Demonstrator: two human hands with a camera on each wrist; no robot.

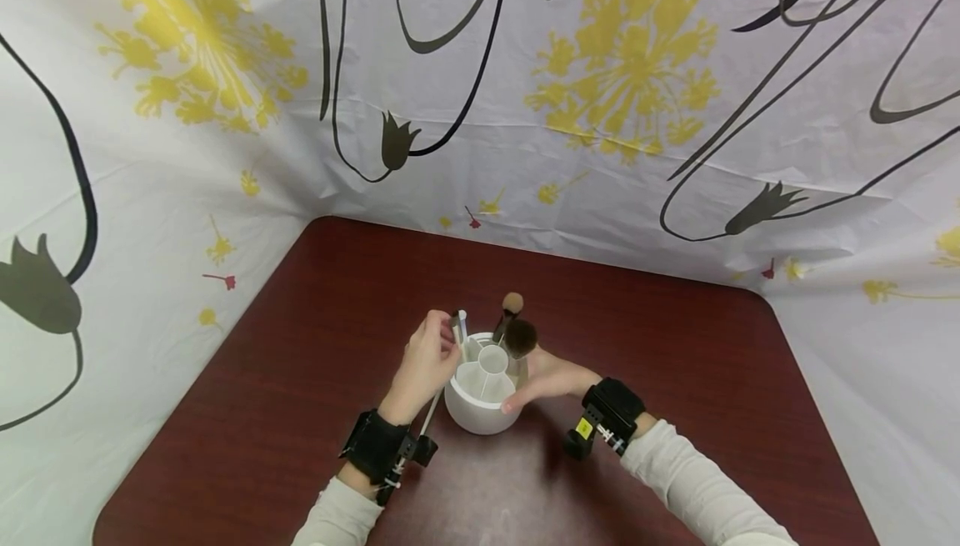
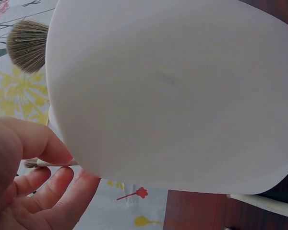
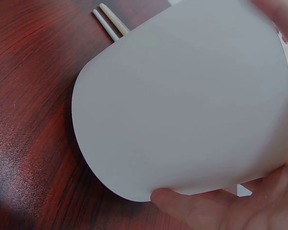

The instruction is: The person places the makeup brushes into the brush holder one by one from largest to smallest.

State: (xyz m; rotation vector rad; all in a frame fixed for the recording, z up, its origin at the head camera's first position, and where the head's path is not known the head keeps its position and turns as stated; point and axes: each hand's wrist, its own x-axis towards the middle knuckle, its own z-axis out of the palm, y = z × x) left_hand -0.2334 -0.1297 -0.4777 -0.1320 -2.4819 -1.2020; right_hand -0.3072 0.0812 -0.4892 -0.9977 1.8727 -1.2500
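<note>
A white round makeup brush holder point(image 1: 480, 419) with several compartments stands on the table. My right hand point(image 1: 551, 378) grips its right side; in the right wrist view a fingertip point(image 3: 165, 195) presses the smooth wall. At the left rim my left hand point(image 1: 423, 365) pinches a slim makeup brush point(image 2: 50, 164) by its pale handle, bristles up. The lower end of that brush is hidden behind the holder in the left wrist view. A large dark fluffy brush point(image 1: 521, 338) and a tan-tipped brush point(image 1: 513, 304) stand in the holder's back compartments.
Two pale brush handles point(image 3: 114, 20) lie on the dark red wooden table point(image 1: 360, 279), close to the holder's left side. A white patterned cloth point(image 1: 465, 187) hangs behind and beside the table. Both wrists wear black camera straps point(image 1: 615, 408).
</note>
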